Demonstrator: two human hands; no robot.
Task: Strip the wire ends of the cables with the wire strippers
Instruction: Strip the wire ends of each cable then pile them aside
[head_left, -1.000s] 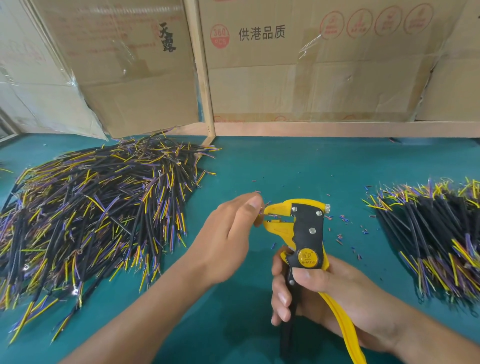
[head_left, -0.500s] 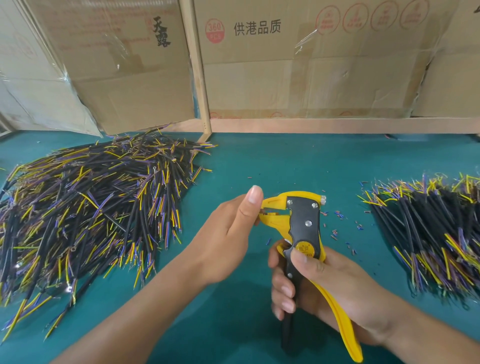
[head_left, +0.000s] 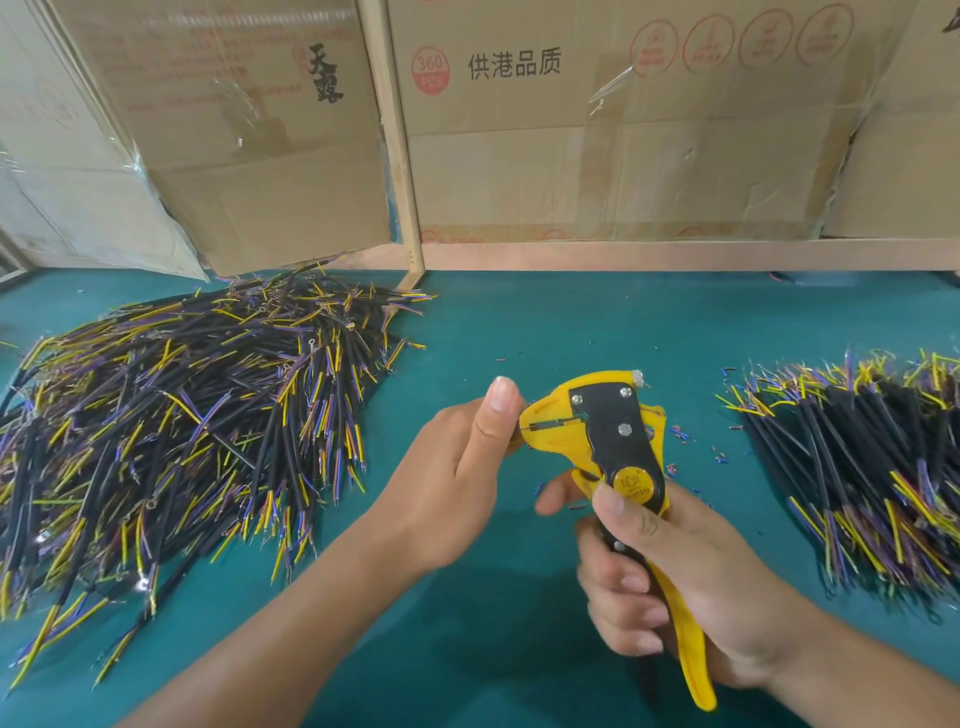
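Nearest, my right hand (head_left: 685, 587) grips the wire strippers (head_left: 618, 457) by their handles, head up. Just left, my left hand (head_left: 457, 467) pinches a wire end, mostly hidden, at the strippers' mouth. Farther out, cable piles lie left (head_left: 182, 415) and right (head_left: 857, 467) on the worktop (head_left: 571, 322).

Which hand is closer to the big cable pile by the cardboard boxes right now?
Left. The left hand sits just right of the big cable pile, pinching at the stripper's nose. The right hand grips the wire strippers farther right, nearer the smaller pile.
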